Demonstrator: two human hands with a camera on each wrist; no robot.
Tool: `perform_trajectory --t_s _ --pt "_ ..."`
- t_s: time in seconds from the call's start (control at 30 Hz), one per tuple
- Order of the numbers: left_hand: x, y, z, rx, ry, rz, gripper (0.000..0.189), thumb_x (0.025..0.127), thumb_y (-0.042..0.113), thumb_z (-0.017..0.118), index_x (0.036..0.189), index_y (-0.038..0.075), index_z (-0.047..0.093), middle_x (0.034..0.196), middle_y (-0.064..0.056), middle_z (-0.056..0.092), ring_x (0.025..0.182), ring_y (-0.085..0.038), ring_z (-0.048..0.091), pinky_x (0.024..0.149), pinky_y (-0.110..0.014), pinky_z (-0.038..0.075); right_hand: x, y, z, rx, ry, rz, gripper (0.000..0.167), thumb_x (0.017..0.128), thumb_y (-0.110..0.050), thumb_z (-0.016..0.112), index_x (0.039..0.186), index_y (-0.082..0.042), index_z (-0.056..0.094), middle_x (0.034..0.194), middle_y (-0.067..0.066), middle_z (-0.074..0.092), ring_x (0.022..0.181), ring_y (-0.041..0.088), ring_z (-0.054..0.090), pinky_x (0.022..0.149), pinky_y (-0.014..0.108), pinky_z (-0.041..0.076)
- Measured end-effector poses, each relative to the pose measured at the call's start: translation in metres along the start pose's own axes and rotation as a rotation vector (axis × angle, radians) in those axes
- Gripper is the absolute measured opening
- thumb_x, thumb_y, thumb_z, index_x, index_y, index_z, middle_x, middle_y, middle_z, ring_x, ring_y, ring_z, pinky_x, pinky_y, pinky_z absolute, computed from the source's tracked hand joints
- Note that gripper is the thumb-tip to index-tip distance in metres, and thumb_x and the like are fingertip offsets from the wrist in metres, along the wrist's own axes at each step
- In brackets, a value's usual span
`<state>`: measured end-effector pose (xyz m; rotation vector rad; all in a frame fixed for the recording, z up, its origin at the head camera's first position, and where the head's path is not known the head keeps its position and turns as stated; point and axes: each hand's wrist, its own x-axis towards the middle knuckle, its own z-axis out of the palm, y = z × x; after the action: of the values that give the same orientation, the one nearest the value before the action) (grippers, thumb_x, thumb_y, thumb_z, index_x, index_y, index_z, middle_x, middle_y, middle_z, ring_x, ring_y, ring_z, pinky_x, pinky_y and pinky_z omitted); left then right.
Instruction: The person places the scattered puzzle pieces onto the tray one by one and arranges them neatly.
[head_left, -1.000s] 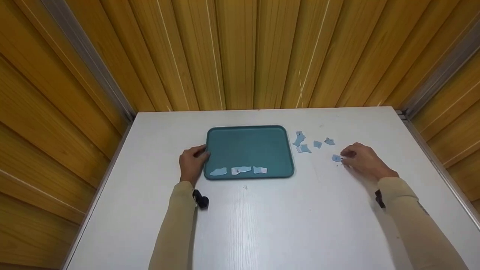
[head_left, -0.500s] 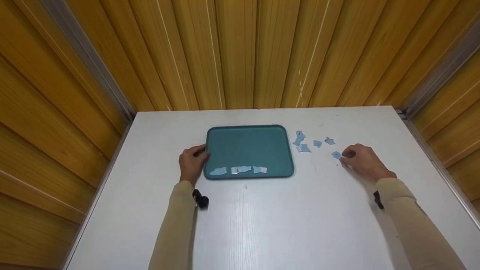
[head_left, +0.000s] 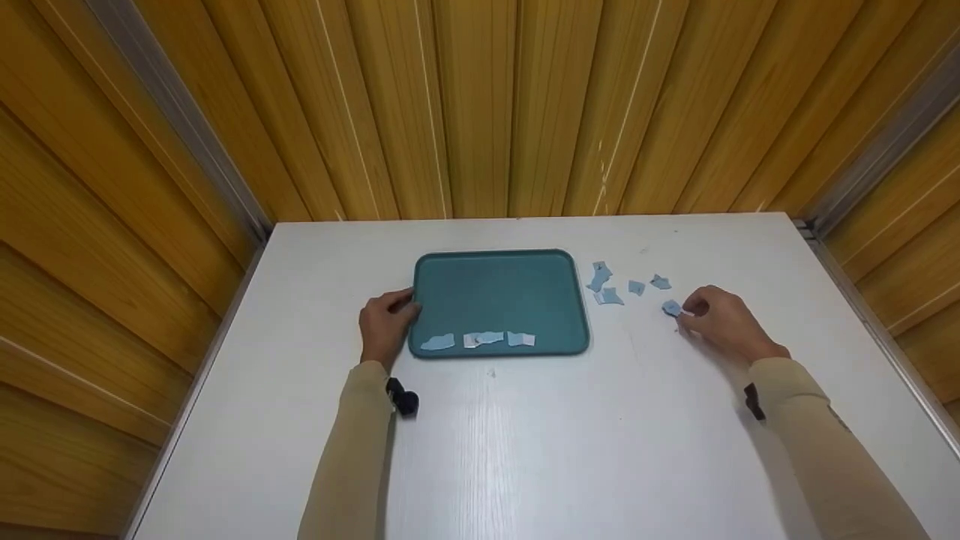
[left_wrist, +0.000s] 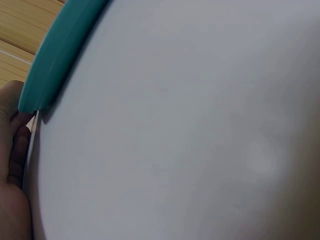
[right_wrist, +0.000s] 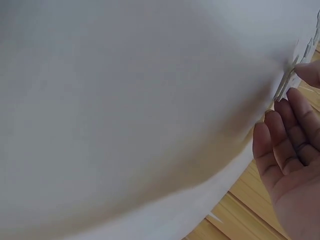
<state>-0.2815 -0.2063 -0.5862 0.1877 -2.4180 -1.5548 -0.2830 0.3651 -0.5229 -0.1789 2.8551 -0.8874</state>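
Pinched scrap: a small, pale-blue torn paper piece point(head_left: 671, 308), over the right part of the white tabletop point(head_left: 555, 435), well apart from the tray; I cannot tell whether its underside touches the surface.
My right hand point(head_left: 726, 324): thumb and finger pinch that piece by its right edge.
Risk to the scrap: I hold only a little of the edge, so a loose pinch could let it slip or flutter away; too hard a one might crease it or tear it further.
Loose scraps: four pale-blue torn paper bits lie between my right hand and the tray, a long jagged one point(head_left: 599, 276), a white-edged one point(head_left: 609, 297) just below it, a squarish one point(head_left: 636, 287) and a pointed one point(head_left: 660, 282). A low, quick sweep of my hand could scatter them.
Tray: a shallow, teal, round-cornered rectangle point(head_left: 495, 292); three torn paper strips point(head_left: 483, 339) lie apart in a row along its near side.
My left hand point(head_left: 385, 324): thumb and fingers grip the left rim; a tug or tilt there might slide the row out of line.
Writing: small dark marks on some scraps, too small to read; no brand or label that I can make out on the tray.
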Motion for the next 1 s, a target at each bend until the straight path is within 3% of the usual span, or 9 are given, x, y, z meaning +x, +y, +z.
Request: perform_trajectory --t_s 0.4,0.73,1.0 --pt "0.001 -0.001 0.001 0.008 0.003 -0.012 0.032 0.095 0.016 0.079 0.126 0.011 0.079 0.121 -0.004 0.075 0.117 -0.022 0.067 0.102 -0.041 0.053 0.004 -0.016 0.006 0.037 0.014 -0.017 0.033 0.102 -0.018 0.073 0.128 0.001 0.067 0.125 0.020 0.063 0.113 0.036 0.057 0.104 0.054 0.050" --pt "0.002 -0.001 0.001 0.018 0.002 -0.014 0.031 0.095 0.015 0.080 0.126 0.010 0.079 0.122 -0.006 0.075 0.117 -0.023 0.067 0.102 -0.041 0.053 0.008 -0.034 0.012 0.040 0.049 -0.125 0.031 0.096 -0.018 0.081 0.120 0.000 0.073 0.118 0.016 0.067 0.109 0.033 0.062 0.102 0.052 0.052" --pt "0.002 0.000 0.001 0.010 0.005 -0.013 0.031 0.094 0.015 0.080 0.125 0.010 0.080 0.121 -0.006 0.076 0.116 -0.023 0.068 0.101 -0.041 0.054 0.011 -0.048 0.016 0.072 0.005 -0.126 0.032 0.097 -0.015 0.080 0.124 0.001 0.071 0.121 0.016 0.065 0.114 0.035 0.061 0.107 0.055 0.050"
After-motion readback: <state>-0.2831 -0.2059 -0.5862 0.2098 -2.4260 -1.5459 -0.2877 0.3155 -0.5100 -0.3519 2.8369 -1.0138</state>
